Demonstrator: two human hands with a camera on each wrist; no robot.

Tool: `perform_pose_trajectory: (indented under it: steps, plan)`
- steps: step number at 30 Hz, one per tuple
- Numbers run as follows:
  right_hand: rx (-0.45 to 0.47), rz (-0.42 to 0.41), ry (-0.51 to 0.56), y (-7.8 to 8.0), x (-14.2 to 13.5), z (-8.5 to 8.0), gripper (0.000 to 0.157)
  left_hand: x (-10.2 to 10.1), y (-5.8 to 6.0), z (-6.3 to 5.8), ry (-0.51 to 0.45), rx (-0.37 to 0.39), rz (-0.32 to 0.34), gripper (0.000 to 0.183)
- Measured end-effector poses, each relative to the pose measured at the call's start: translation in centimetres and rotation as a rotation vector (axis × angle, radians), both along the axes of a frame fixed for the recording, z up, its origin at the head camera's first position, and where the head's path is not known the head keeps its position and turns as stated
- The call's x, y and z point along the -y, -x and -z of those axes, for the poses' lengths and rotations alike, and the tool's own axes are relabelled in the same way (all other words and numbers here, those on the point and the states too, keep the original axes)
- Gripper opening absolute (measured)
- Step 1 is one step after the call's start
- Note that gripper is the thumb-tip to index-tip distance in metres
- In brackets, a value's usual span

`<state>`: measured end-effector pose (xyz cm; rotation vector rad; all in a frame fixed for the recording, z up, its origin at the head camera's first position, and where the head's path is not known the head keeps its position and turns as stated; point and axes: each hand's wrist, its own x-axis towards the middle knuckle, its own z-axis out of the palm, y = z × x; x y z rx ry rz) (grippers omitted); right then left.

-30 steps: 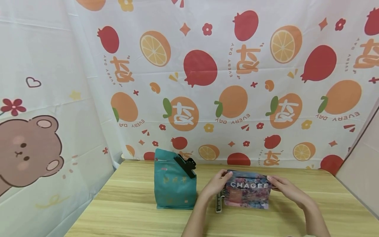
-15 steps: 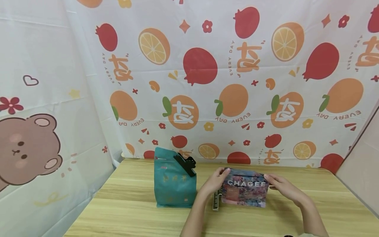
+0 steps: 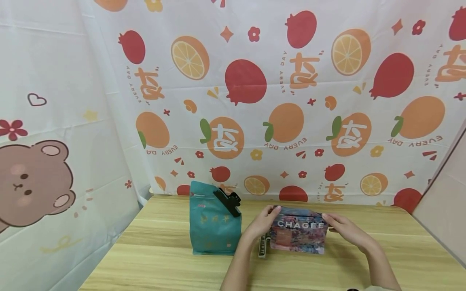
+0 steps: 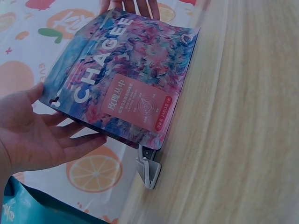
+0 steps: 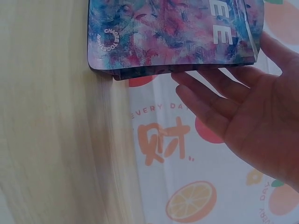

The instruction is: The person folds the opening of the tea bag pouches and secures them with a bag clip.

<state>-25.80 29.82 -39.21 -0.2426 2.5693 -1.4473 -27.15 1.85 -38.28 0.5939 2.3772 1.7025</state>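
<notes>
Both hands hold a blue-and-pink CHAGEE pouch [image 3: 302,238] by its upper corners, its printed front facing me. My left hand [image 3: 263,223] pinches the left corner, thumb in front and fingers behind, as the left wrist view also shows. At the right corner, my right hand [image 3: 344,229] grips the same way; in the right wrist view its fingers reach under the pouch's side edge. Beside the pouch's lower left, partly hidden behind it, is a small clip-like item [image 3: 262,247] with a black-and-white striped face; its grey metal end [image 4: 149,169] shows in the left wrist view.
A teal stand-up bag [image 3: 214,230] stands left of the left forearm, its folded top corner held by a black clip [image 3: 228,202]. The wooden table [image 3: 153,258] ends at a fruit-print cloth [image 3: 276,161] behind. A dark round object peeks in at the bottom edge.
Both hands have shifted slightly left with the pouch between them. The small striped item has slid left along with it. The teal bag has stayed put.
</notes>
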Motion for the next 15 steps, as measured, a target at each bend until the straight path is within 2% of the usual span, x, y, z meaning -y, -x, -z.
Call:
perform_pose_trajectory:
  steps: [1, 4, 9, 10, 11, 13, 15]
  plan:
    - [-0.002, -0.001, 0.002, 0.0, 0.1, 0.0, 0.068, 0.0, 0.3, 0.4, 0.003, 0.001, -0.003, 0.064]
    - [-0.012, -0.006, 0.007, 0.1, 0.2, 0.1, 0.066, 0.1, 0.6, 0.5, 0.016, 0.010, -0.013, 0.064]
    - [-0.012, -0.009, 0.009, 0.1, 0.3, 0.1, 0.066, -0.1, 1.0, 0.9, 0.001, 0.013, -0.009, 0.051]
    - [-0.010, -0.009, 0.008, 0.1, 0.3, 0.0, 0.067, -0.2, 1.4, 1.3, -0.008, 0.004, -0.002, 0.048]
    - [-0.008, -0.010, 0.006, 0.1, 0.3, 0.0, 0.068, -0.3, 1.5, 1.5, 0.003, -0.040, 0.001, 0.046]
    - [-0.007, -0.009, 0.000, 0.0, 0.3, 0.0, 0.069, -0.6, 3.9, 4.7, -0.014, -0.162, 0.022, 0.041]
    - [-0.006, -0.007, 0.000, 0.0, 0.3, 0.0, 0.070, -1.1, 6.1, 7.8, -0.017, -0.288, 0.017, 0.040]
